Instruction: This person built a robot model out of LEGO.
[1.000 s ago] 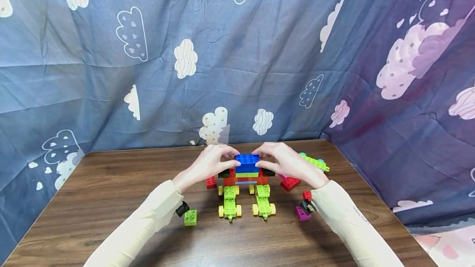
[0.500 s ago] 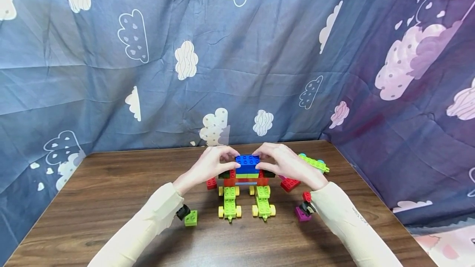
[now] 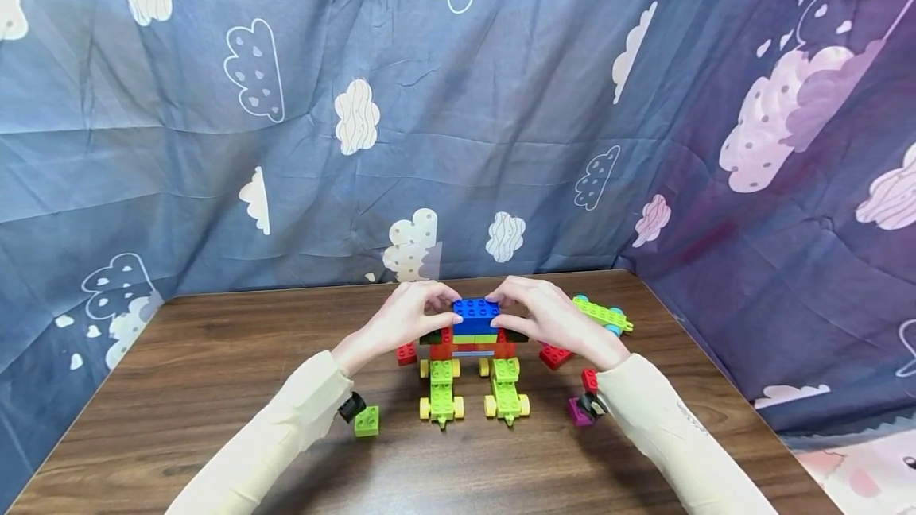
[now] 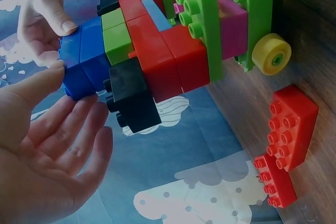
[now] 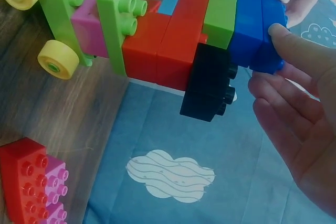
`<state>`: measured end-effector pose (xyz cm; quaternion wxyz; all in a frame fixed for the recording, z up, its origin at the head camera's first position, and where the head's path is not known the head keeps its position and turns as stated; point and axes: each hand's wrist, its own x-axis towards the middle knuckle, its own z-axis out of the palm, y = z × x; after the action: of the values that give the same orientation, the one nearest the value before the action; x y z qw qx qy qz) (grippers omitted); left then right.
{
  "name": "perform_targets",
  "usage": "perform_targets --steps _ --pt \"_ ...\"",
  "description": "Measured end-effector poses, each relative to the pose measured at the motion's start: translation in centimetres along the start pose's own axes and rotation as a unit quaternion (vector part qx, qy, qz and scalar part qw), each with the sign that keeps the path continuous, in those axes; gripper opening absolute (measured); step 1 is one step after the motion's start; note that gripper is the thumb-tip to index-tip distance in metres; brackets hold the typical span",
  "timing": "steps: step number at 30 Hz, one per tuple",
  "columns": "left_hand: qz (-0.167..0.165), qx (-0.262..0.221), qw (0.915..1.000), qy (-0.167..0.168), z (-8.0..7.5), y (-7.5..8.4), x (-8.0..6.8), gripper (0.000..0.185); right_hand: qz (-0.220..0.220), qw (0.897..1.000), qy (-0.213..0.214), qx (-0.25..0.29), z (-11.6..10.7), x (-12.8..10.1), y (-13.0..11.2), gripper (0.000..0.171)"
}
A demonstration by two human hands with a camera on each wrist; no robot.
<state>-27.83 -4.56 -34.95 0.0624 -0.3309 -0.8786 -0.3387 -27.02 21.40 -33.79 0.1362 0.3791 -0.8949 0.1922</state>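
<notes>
Blue bricks (image 3: 475, 312), two layers, topmost on a tall brick build standing about mid-table, toward the far side. Left hand (image 3: 409, 313) pinches their left end, thumb on the near side, fingers at the far side. Right hand (image 3: 542, 313) does the same at the right end; grip narrow on both.

Directly beneath: lime bricks (image 3: 475, 338), then wide red layers (image 4: 157, 53) with a light-blue strip (image 4: 156, 13) between. Black brick out to the left (image 4: 134, 95), another black brick out to the right (image 5: 207, 80), studs up on both. Build rests on two lime wheeled bases (image 3: 441, 394), side by side with a gap, yellow wheels (image 5: 58, 60) on the wooden table (image 3: 272, 324).

Loose pieces: two red bricks (image 4: 291, 127) left of the build; one red brick (image 5: 23, 177) right, pink bricks (image 5: 55, 184) against it. Lime wheeled plate (image 3: 601, 313) far right. Lime brick (image 3: 367, 421) near left. Purple brick (image 3: 580, 413) near right, just beside the right sleeve (image 3: 658, 412). Cloud-print cloth (image 3: 308, 165) hangs behind.
</notes>
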Motion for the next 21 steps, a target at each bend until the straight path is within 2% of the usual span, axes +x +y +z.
perform_targets --steps 7,14,21 --pt "0.002 -0.002 1.0 0.003 0.01 -0.1 -0.05 0.03 0.0 1.0 -0.007 0.005 -0.04 0.05 -0.01 0.032" --pt "-0.008 0.001 1.0 0.004 0.06 0.18 -0.21 0.031 -0.014 1.0 0.001 -0.024 0.08 0.14 0.02 0.032" --pt "-0.006 -0.002 0.9999 0.011 0.28 0.29 -0.46 0.031 -0.006 1.0 -0.021 -0.018 -0.24 0.2 -0.21 0.034"
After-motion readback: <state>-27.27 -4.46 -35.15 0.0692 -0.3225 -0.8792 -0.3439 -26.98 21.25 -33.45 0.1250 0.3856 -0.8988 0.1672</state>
